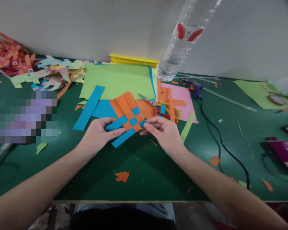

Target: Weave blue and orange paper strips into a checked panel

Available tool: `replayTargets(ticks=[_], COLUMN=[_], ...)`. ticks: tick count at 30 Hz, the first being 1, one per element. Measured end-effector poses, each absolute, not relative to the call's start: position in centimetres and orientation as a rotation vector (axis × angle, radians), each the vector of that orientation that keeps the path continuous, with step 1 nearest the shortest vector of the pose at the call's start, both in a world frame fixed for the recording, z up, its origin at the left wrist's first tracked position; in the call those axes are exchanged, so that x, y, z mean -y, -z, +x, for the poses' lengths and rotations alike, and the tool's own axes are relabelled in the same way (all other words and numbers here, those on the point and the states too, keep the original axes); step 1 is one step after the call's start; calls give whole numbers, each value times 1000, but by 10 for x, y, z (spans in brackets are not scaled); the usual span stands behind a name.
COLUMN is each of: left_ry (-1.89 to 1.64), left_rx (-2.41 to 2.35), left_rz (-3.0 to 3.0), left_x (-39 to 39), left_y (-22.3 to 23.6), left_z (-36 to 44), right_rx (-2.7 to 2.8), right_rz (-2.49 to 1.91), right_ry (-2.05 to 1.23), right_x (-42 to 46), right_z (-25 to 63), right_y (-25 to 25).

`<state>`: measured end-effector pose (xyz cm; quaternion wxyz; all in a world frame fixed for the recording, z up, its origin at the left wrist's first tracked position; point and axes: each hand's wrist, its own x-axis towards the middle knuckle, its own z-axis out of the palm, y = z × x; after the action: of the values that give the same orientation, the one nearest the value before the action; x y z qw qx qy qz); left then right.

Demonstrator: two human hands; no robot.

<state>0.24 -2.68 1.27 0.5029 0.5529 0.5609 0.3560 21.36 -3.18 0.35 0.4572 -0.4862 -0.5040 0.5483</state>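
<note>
Between my two hands is a small paper weaving (129,119) of orange and blue strips, crossed in a checkered pattern. My left hand (102,131) pinches its left side, thumb on top, where loose blue strip ends stick out. My right hand (164,132) pinches the blue end at the right corner with thumb and forefinger. The weaving is tilted and held above the green table. Just beyond it lie a loose blue strip (90,108), a stack of light green paper (117,81) and scissors (148,100) with yellow handles, partly covered by orange strips.
A clear plastic bottle (180,41) stands at the back by the wall. To the right are a glue gun (193,88) with a black cord (220,137) and a purple box-like item (283,153). Woven orange pieces (12,57) pile at far left. An orange scrap (122,176) lies near the front edge.
</note>
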Motion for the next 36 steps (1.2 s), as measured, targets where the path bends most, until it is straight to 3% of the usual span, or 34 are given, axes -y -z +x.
replayTargets(ticks=[36], left_ry=[-880], left_rx=[-1329], left_rz=[1286], left_x=[28], left_y=[-11], left_z=[3], right_rx=[1202], right_rz=[-1172], right_ry=[-1445], right_x=[31], right_z=[213], right_y=[-6])
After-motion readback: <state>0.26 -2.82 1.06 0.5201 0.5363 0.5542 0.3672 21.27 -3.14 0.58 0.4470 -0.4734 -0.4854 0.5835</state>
